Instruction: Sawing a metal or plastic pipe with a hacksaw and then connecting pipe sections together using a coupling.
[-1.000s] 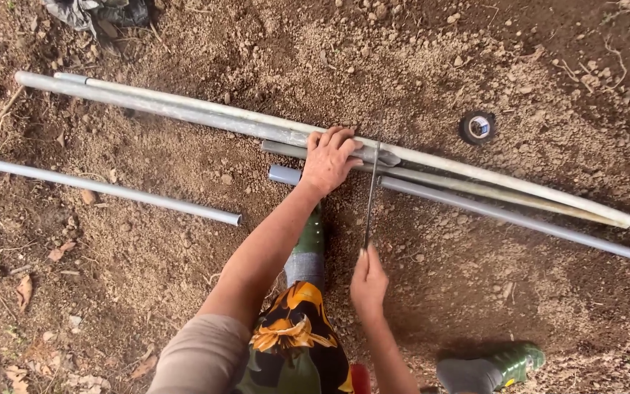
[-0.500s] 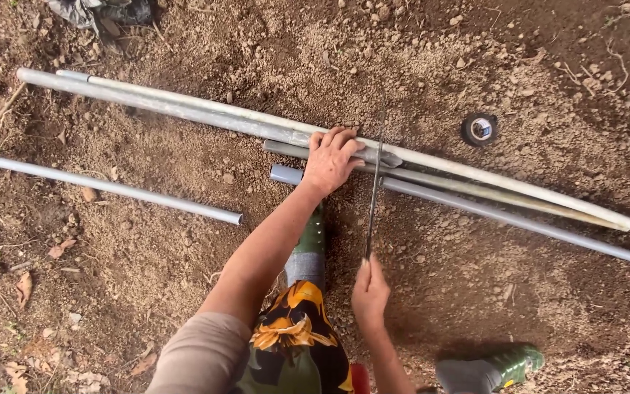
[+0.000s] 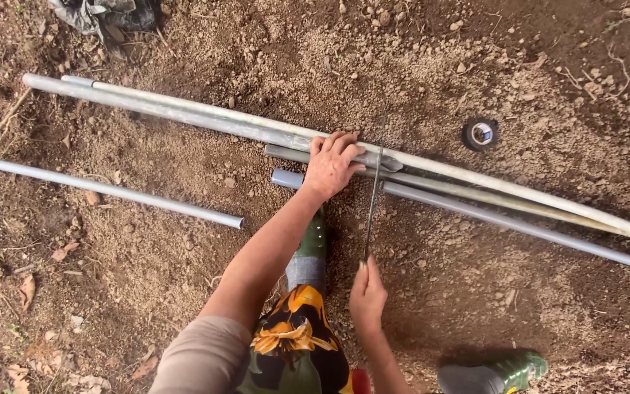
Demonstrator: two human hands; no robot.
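Head camera, looking straight down at bare brown soil where I crouch over a bundle of long grey pipes [image 3: 257,131] lying side by side, their long axis running from upper left to lower right across the ground. My left hand [image 3: 333,164] reaches forward with the arm nearly straight, palm down, fingers spread and pressed over the pipes to hold them steady. My right hand [image 3: 367,295] sits much closer to my body, elbow bent, fingers curled around the near end of a thin hacksaw blade [image 3: 372,208]. That blade runs almost straight away from me, crossing the pipes at close to a right angle, just to the right of my left hand, which is the nearer hand to the crossing point. One shorter grey pipe [image 3: 103,190] lies apart on the left. A small roll of dark tape [image 3: 481,133] rests on the soil beyond the pipes, to the right. Green rubber boots [image 3: 313,244] show beneath my arms, one under my left forearm.
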